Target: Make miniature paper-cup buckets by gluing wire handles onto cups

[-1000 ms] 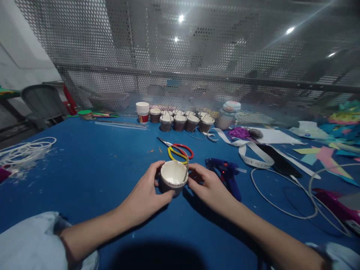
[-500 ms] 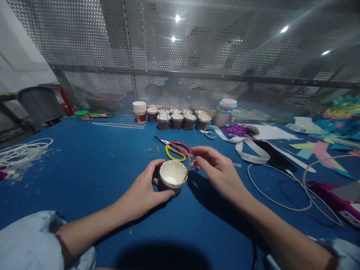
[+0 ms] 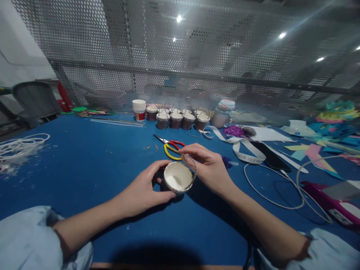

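Note:
My left hand (image 3: 149, 189) is wrapped round the side of a small paper cup (image 3: 178, 177), white inside with a dark outer wall. The cup tilts a little, its mouth turned toward me. A thin twisted cord (image 3: 195, 167) curves up from the cup's right rim, and the fingertips of my right hand (image 3: 209, 168) pinch its upper end. Just beyond my hands lie scissors (image 3: 172, 148) with one red and one yellow handle loop, partly covered by my right fingers.
Several dark cups with thin handles (image 3: 176, 120) stand at the back beside stacked paper cups (image 3: 139, 109) and a jar (image 3: 223, 114). To the right are lettered ribbon (image 3: 249, 157), a black phone (image 3: 271, 157), a cable (image 3: 260, 200) and coloured paper strips (image 3: 316, 155). White cord (image 3: 22, 146) lies left.
My right hand has moved left, bending the cord over toward the cup's mouth. The cup has tipped slightly toward me and shifted right in view, still in my left hand.

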`<state>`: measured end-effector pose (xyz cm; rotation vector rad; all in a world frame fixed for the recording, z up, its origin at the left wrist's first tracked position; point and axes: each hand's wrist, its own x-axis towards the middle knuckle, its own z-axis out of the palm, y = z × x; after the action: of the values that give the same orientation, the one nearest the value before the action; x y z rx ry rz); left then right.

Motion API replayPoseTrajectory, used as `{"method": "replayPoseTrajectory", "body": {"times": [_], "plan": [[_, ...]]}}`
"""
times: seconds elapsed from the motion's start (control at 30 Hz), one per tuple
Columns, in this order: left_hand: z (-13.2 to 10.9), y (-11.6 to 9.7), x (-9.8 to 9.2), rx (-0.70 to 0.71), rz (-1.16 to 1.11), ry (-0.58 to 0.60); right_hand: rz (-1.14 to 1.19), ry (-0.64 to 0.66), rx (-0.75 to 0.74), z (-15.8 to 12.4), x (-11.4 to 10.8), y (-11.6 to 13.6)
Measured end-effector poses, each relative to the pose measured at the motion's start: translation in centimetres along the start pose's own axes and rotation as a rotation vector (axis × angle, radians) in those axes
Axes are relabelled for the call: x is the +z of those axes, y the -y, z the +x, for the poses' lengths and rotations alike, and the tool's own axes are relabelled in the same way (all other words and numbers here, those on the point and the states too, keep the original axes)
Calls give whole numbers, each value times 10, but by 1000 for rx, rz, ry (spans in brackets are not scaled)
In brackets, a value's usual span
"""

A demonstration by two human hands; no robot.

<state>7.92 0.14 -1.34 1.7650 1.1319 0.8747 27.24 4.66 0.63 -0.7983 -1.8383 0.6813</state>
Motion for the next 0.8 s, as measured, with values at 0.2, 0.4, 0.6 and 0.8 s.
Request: {"method": "replayPoseTrajectory", "body": {"times": [0.2, 0.4, 0.6, 0.8], "plan": [[2, 3, -1, -21, -29, 6, -40, 66, -24, -3, 1, 3], [3, 3, -2, -24, -56, 19, -142, 111, -141, -6, 4, 0], [4, 2, -1, -40, -69, 7, -153, 88, -259, -8, 5, -5], [4, 5, -3, 6, -59, 28, -130, 97, -184, -7, 3, -3]]}}
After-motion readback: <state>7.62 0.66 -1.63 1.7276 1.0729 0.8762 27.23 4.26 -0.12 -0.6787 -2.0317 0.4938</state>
